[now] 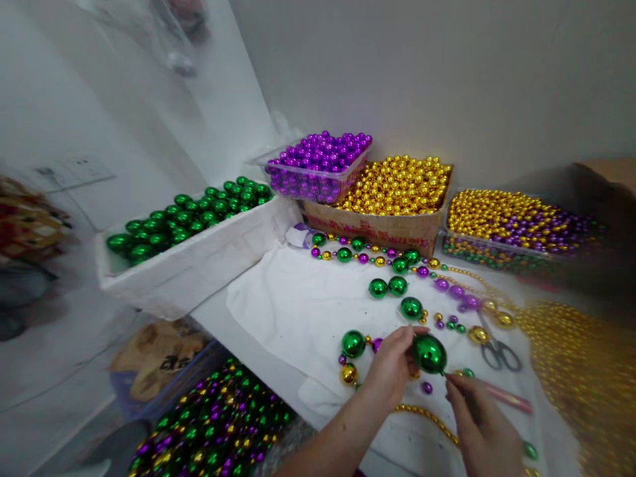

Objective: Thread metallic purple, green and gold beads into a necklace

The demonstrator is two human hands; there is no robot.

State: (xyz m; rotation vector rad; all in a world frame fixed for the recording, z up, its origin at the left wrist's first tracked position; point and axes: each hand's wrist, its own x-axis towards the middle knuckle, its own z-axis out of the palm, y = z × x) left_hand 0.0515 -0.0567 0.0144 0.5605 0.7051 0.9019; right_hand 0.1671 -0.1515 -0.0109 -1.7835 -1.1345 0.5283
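Note:
My left hand (392, 364) is closed round a large shiny green bead (430, 354), held just above the white cloth. At the bead's lower end, my right hand (479, 421) pinches with thumb and forefinger; what sits between those fingertips is too small to make out. A pink stick (507, 397) shows beside the right hand, and whether it is held or lying there I cannot tell. Under and around the hands lies a bead string with a green bead (353, 344), a gold bead (348, 373) and a gold chain (430, 417). A loose purple bead (426, 387) rests between my wrists.
Grey-handled scissors (501, 356) lie at right, near a heap of gold bead chains (586, 377). Behind stand a white foam box (199, 268) of green beads, a clear tub (318, 185) of purple ones, a cardboard box (368, 225) of gold ones and a mixed-bead tray (497, 245).

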